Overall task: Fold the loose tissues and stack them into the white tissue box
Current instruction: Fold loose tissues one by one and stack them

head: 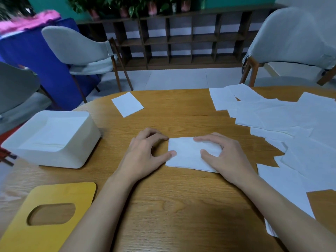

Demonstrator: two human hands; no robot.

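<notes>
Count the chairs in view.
3. Left-edge chair, cut off by the frame; grey chair beyond the table's far-left side; pale chair past its far-right corner. More may sit out of frame.

One head-worn wide-angle camera looks forward and down — close over the wooden table (181, 113).

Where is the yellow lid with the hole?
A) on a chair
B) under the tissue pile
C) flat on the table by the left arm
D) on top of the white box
C: the yellow lid lies flat on the table beside the open white tissue box.
</notes>
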